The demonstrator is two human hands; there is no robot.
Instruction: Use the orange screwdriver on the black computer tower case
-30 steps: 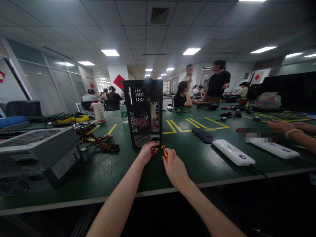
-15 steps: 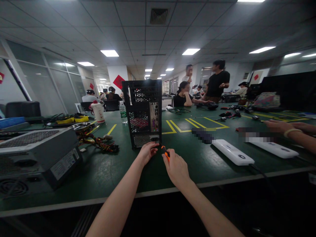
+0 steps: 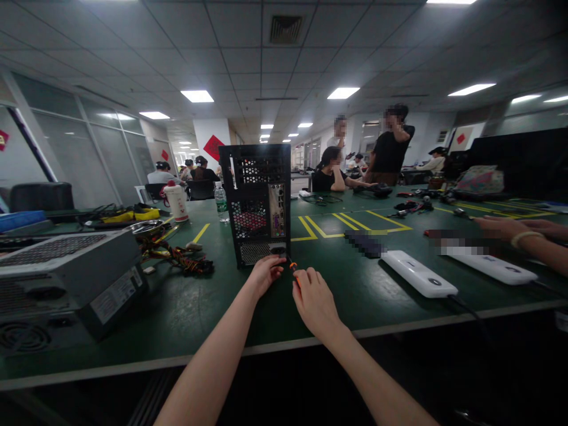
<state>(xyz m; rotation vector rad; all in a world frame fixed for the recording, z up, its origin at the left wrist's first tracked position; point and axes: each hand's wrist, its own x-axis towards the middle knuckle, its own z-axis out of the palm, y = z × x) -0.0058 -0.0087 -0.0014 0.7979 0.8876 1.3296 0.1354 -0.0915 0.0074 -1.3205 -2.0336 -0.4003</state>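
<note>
A black computer case (image 3: 255, 207) stands upright on the green table, its perforated rear panel facing me. The power supply (image 3: 257, 253) fills its lowest bay. My left hand (image 3: 266, 274) is at the lower right corner of that panel, fingers curled and fingertips close together against the case; what is between them is too small to make out. In my right hand (image 3: 316, 305) is an orange and black screwdriver (image 3: 293, 267). Its shaft points up and away toward the same corner. The tip is hard to see against the dark case edge.
Two grey power supplies (image 3: 53, 272) are stacked at left, with a bundle of cables (image 3: 190, 260) beside them. A water bottle (image 3: 220, 202) and a white cup (image 3: 176, 202) stand behind. White power strips (image 3: 417, 273) lie at right, near another person's hands (image 3: 510, 229).
My right hand has rolled over the screwdriver, so less of its orange handle shows. My left hand stays at the case corner. A standing person behind has raised an arm.
</note>
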